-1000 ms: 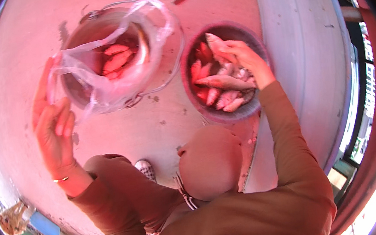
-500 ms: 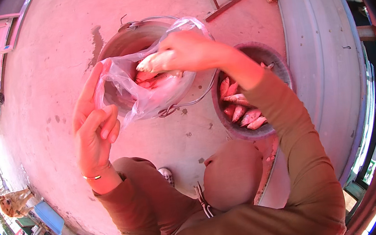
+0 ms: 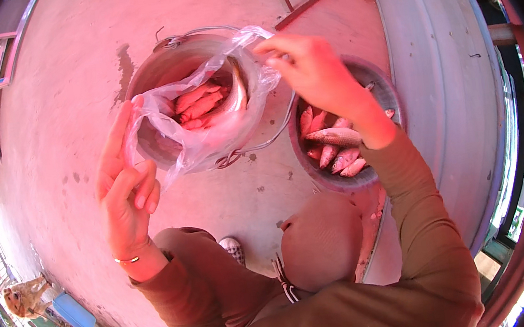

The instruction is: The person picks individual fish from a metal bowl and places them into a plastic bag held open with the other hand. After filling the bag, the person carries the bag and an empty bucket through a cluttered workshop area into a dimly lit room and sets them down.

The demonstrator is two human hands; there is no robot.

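Nearest were the knees in brown cloth (image 3: 322, 237). Beyond the left one was the left hand (image 3: 125, 195): its index finger stretched up to the edge of the thin, whitish plastic bag (image 3: 164, 126), and the other fingers were curled; I could not tell if it pinched the film. The right hand (image 3: 319, 70) had its fingers loosely bent at the bag's far edge; whether they gripped was also unclear. Half a second earlier it held a fish over the bag; now it carried none, so probably one more was inside. The reddish and silvery fish (image 3: 200, 106) showed through the bag's mouth, over the round grey bucket (image 3: 151, 66). More fish (image 3: 333, 137) lay in the round purplish-grey tub (image 3: 387, 97). Farthest stood a brown bench-like frame (image 3: 302, 8).
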